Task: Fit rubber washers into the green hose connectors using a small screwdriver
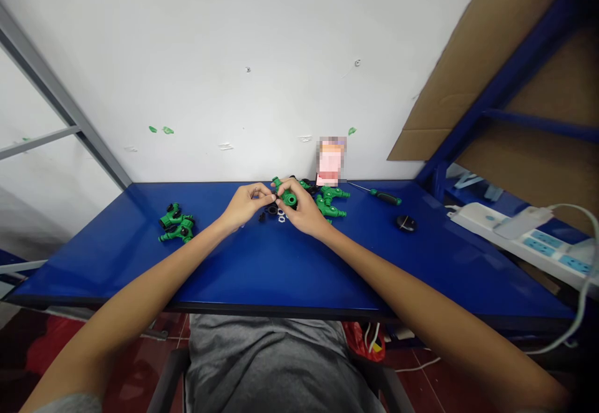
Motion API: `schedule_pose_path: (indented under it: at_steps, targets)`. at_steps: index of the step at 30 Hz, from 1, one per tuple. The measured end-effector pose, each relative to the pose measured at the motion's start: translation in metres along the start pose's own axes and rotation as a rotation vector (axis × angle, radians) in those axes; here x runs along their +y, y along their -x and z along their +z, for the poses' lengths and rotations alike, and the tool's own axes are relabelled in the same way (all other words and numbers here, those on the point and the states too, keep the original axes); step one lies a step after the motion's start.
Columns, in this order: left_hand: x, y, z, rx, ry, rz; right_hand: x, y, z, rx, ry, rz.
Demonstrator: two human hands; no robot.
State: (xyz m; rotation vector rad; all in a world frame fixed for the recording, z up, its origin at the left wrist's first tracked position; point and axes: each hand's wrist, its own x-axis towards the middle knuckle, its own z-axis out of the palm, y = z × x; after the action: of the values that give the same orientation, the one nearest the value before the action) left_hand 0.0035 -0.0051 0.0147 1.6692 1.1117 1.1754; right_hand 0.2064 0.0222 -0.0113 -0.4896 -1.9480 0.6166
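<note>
My right hand [299, 208] is closed around a green plastic hose splitter [290, 199], held just above the table. Thumb and fingers of my left hand [246, 206] are pinched together against the splitter's left side; whatever sits between those fingertips is too small and dark to name. Below the hands lie black rings [272, 211], white ring-shaped washers [281, 216] and a small black part [262, 218]. More green splitters [331, 206] lie just right of my right hand. Another group of green splitters with black parts [178, 224] rests to the left.
A screwdriver [386, 197] with a green and black handle lies at the back right, near a round black object [405, 223]. A white power strip [524, 238] with a cable runs along the right side. The white wall [281, 101] rises behind the blue table [281, 269].
</note>
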Motion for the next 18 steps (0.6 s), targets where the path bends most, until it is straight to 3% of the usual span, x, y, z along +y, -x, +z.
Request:
schedule_pose_path:
  at_steps: [9, 14, 18]
  targets:
    - [0.0027, 0.0020, 0.0032, -0.033, 0.092, -0.001, 0.0001, 0.0006, -0.0007, -0.051, -0.058, 0.049]
    - [0.0032, 0.0021, -0.0001, -0.091, 0.166, -0.113, -0.0012, 0.0015, -0.0010, -0.073, -0.047, 0.062]
    - [0.0014, 0.0013, -0.0016, -0.061, -0.052, 0.041, -0.0031, 0.0019, 0.0000, -0.074, -0.053, 0.062]
